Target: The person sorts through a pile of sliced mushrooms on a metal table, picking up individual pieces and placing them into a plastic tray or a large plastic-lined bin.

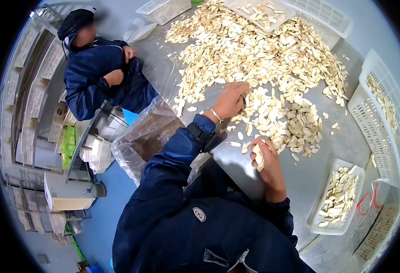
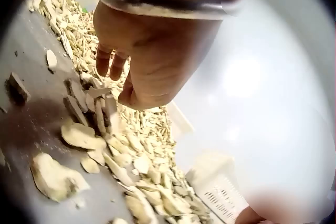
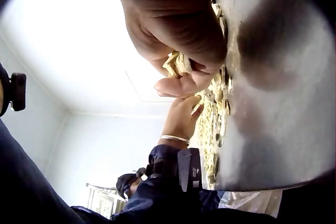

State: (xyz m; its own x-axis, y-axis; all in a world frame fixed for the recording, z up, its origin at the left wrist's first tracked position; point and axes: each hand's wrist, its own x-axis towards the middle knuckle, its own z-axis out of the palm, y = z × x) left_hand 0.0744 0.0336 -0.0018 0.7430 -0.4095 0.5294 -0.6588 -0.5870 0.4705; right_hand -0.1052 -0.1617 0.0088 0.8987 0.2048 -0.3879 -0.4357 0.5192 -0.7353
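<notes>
Pale dried slices (image 1: pixel 254 59) with browner edges lie in a large heap across the metal table; their exact kind does not show. At the near edge of the heap my left hand (image 1: pixel 231 101) bends its fingers down and pinches a slice (image 3: pixel 197 106) at the fingertips. The left wrist view has loose slices (image 2: pixel 80 136) just below those fingers. My right hand (image 1: pixel 270 170), closer to my body, curls round several slices (image 1: pixel 258 157), which also show between its thumb and fingers in the right wrist view. A small greyer pile (image 1: pixel 303 125) lies beyond the right hand.
A white tray of slices (image 1: pixel 320 218) stands at the right, near a tall perforated basket (image 1: pixel 368 107) and a red cord (image 1: pixel 367 204). Another tray (image 1: pixel 266 25) rests at the back. A clear plastic bag (image 1: pixel 131 145) hangs at the table's left edge. Another person (image 1: pixel 95 68) sits beyond it.
</notes>
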